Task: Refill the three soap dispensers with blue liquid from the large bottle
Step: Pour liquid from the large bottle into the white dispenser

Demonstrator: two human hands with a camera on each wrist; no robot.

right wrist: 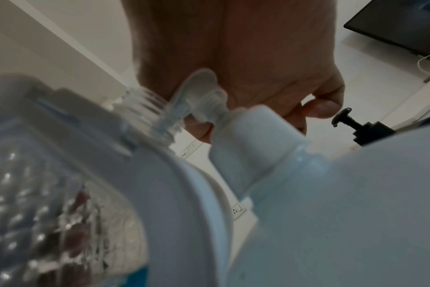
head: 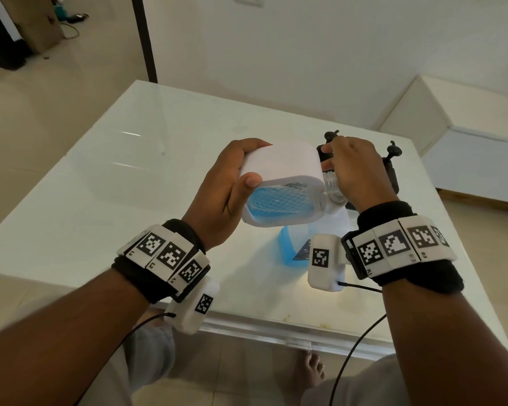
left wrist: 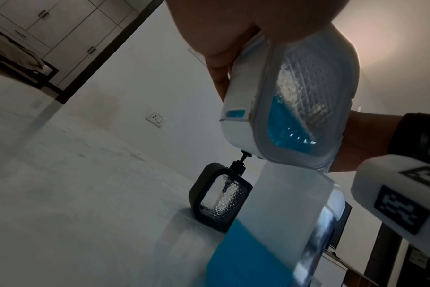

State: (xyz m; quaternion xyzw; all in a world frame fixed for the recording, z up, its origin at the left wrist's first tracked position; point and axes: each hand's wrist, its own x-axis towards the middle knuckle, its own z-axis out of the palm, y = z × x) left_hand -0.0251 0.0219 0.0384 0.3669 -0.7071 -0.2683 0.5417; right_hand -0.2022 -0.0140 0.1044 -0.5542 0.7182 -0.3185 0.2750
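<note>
Table (head: 129,171): refill under way. Large bottle (left wrist: 270,233) standing, blue liquid low. White dispenser (head: 282,162), part-filled blue, tilted on its side above the bottle, gripped by left hand (head: 223,194). Two black dispensers (head: 390,168) behind; one looks empty. Right hand (head: 355,171) pinches a clear funnel (right wrist: 199,93) at the dispenser's neck.
</note>
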